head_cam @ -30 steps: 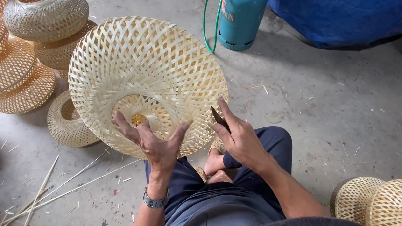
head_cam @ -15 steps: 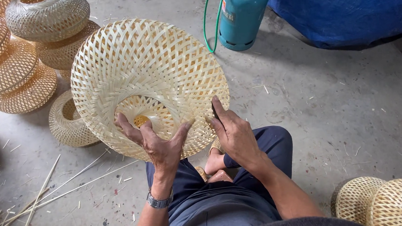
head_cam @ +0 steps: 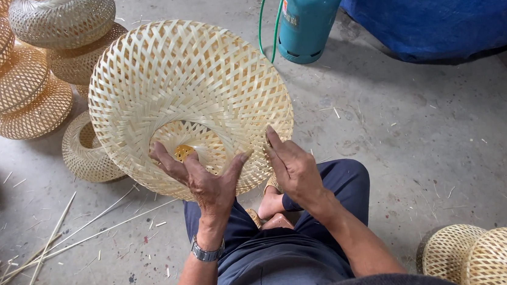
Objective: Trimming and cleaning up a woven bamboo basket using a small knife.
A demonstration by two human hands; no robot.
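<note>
bare floor [head_cam: 425,146] opens to my right; stacked baskets [head_cam: 33,70] crowd the far left, a gas cylinder [head_cam: 307,21] stands far ahead.

We see a basket [head_cam: 188,99] of pale woven bamboo strips, matt and open-weave. The floor [head_cam: 424,140] looks like rough grey concrete, the tarp [head_cam: 449,3] glossy blue plastic, the cylinder [head_cam: 307,18] smooth painted metal.

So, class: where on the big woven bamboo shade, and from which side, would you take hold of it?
Probably by the near rim of the woven bamboo shade, from the sitter's side. Its open weave gives fingers purchase, and the left hand and right hand already press there, fingers spread.
</note>
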